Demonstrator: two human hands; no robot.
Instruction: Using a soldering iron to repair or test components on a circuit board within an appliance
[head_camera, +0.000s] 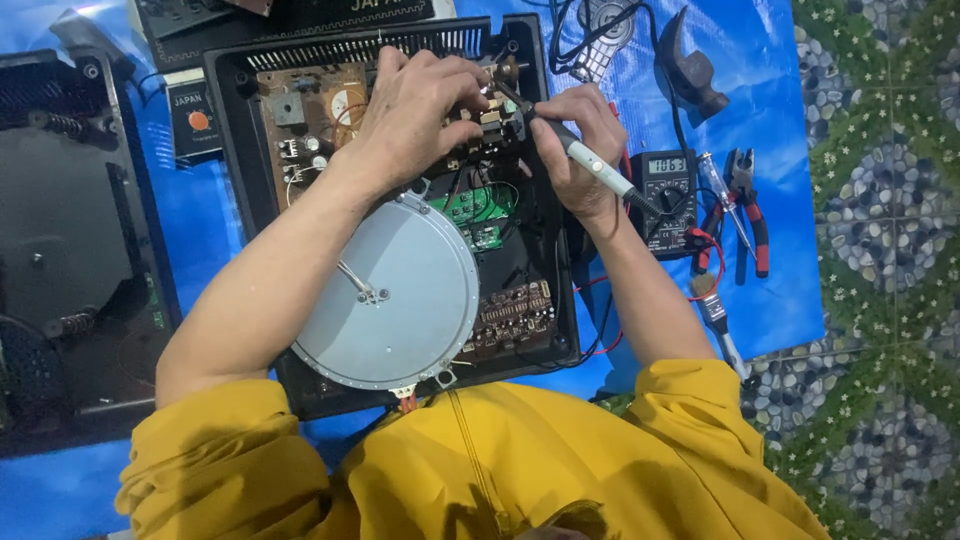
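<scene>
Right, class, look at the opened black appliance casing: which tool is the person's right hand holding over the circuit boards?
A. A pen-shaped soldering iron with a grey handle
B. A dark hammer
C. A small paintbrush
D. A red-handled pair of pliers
A: the right hand grips the pen-shaped grey-handled soldering iron, its tip at the boards, while the red-handled pliers, paintbrush and dark hammer lie untouched on the blue sheet.

Floor work, no furniture. Blue plastic tarp spread over most of the ground, running from the far left to right of middle. At right, bare floor: pebble-pattern tiles in grey and white stones with green leafy patches between. Light even and soft, faint glare on the tarp far left.
</scene>
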